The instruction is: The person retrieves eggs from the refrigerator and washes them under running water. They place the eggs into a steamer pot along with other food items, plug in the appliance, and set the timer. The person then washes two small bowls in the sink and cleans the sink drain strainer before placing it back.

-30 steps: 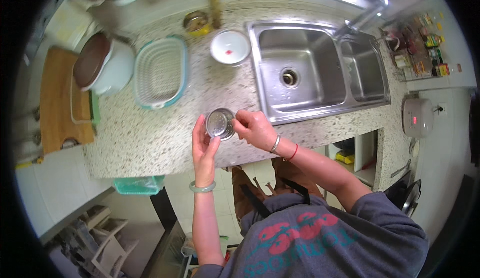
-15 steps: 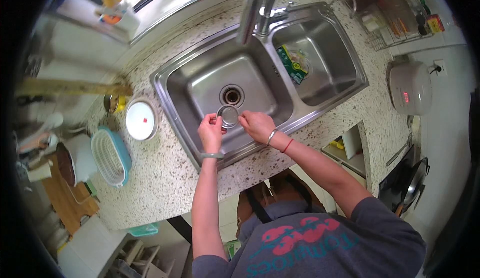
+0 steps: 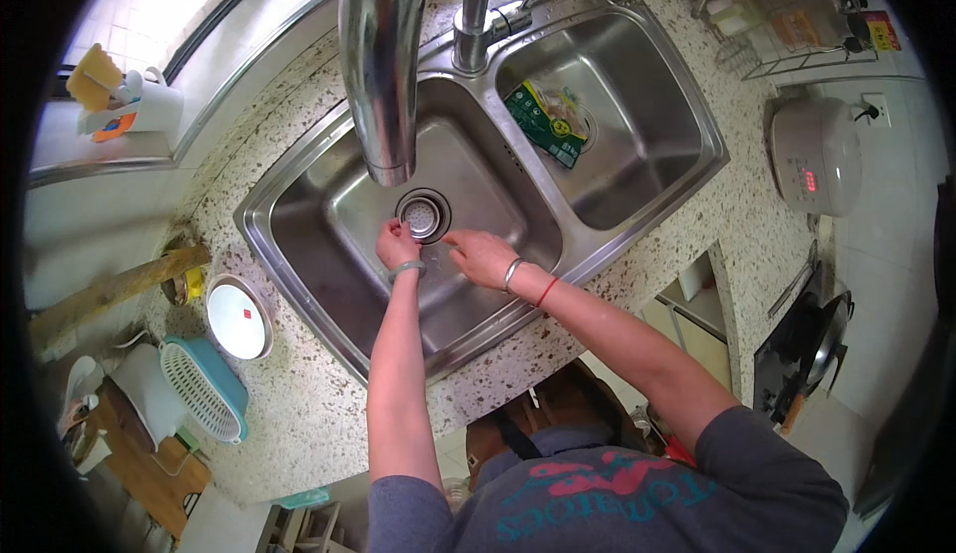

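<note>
Over the drain of the large steel sink basin (image 3: 498, 210) is a round metal sink strainer (image 3: 422, 219), its holed bottom visible. My left hand (image 3: 399, 247) pinches the strainer at its near left rim, fingers closed. My right hand (image 3: 483, 258) is just right of the drain, its index finger stretched toward the drain's rim and the other fingers loosely bent. Nothing shows in it. Whether that fingertip touches the metal I cannot tell. Above the basin, the chrome faucet spout (image 3: 383, 85) hangs in front of my hands.
The smaller basin (image 3: 637, 105) holds a green plastic package (image 3: 546, 123). Left on the speckled counter (image 3: 309, 394) are a white lidded bowl (image 3: 237, 320) and a blue-rimmed basket (image 3: 206, 387). A rice cooker (image 3: 815, 158) stands right, near a wire rack (image 3: 762, 60) of jars.
The strainer went from being held between both hands, nearer me, to the drain. My right fingers came off its edge. The view has moved closer to the sink.
</note>
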A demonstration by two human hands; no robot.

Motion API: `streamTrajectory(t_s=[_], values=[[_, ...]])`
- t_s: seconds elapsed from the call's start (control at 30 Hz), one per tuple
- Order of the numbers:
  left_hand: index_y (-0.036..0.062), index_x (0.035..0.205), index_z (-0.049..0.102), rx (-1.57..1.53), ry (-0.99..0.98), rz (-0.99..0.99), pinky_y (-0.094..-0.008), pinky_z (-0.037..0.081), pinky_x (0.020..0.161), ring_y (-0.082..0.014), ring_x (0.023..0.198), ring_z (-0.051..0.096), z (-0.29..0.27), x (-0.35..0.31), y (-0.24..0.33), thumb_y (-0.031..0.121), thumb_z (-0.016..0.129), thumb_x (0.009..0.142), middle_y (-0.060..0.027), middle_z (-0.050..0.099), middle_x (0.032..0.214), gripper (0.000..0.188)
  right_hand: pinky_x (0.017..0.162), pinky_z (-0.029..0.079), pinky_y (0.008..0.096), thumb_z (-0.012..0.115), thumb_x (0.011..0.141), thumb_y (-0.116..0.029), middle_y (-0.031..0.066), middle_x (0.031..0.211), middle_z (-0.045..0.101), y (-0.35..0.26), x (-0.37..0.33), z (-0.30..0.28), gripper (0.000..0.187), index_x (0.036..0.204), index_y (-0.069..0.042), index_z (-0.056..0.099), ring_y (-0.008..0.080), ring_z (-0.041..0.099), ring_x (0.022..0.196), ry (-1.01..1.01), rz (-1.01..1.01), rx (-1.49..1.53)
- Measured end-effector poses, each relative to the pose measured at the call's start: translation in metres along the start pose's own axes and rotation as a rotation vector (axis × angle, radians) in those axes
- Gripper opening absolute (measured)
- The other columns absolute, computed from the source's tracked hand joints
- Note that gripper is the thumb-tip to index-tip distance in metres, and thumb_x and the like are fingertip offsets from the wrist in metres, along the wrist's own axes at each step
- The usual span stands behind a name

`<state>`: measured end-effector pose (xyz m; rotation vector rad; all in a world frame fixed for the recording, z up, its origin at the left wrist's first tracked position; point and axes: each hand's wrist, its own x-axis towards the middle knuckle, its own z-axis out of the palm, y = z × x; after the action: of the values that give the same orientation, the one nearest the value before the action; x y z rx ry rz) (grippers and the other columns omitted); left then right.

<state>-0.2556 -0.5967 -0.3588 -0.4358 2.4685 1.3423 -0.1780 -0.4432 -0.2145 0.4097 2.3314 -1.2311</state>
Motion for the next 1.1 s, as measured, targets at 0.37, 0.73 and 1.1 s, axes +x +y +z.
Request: streamTrajectory(t_s=[0.37, 0.73, 1.1], values=[[0.0076, 0.101, 0.056, 0.297, 0.046, 0.213, -0.0357, 0.047, 0.052, -0.0198, 0.054, 0.06, 0.01, 0.008, -0.014, 0.005, 0.067, 0.082, -0.0074, 0.058, 0.065, 0.023, 0.085, 0.049, 0.0441, 0.05, 0.087, -0.02, 0.0189, 0.103, 0.065, -0.001, -0.012, -0.015, 0.031, 0.11, -0.005, 0.063, 0.0352, 0.062, 0.097, 0.079, 0.019, 0.117], [0.0075, 0.098, 0.053, 0.408, -0.023, 0.241, -0.0437, 0.047, 0.068, -0.0334, 0.071, 0.063, 0.008, 0.016, -0.009, 0.011, 0.07, 0.077, -0.0148, 0.063, 0.073, 0.028, 0.072, 0.052, 0.0357, 0.051, 0.09, -0.017, 0.0131, 0.092, 0.069, -0.017, -0.034, -0.052, 0.025, 0.107, -0.003, 0.063, 0.0262, 0.067, 0.079, 0.195, -0.07, 0.354], [0.0073, 0.09, 0.058, -0.541, -0.254, -0.347, -0.0226, 0.043, 0.041, -0.0089, 0.05, 0.052, 0.002, -0.045, 0.079, 0.032, 0.057, 0.094, -0.0019, 0.057, 0.071, 0.025, 0.051, 0.052, 0.0253, 0.062, 0.085, -0.016, 0.0098, 0.105, 0.065, 0.113, 0.045, -0.176, 0.044, 0.126, -0.004, 0.052, 0.0146, 0.064, 0.071, 0.672, 0.291, 0.833]])
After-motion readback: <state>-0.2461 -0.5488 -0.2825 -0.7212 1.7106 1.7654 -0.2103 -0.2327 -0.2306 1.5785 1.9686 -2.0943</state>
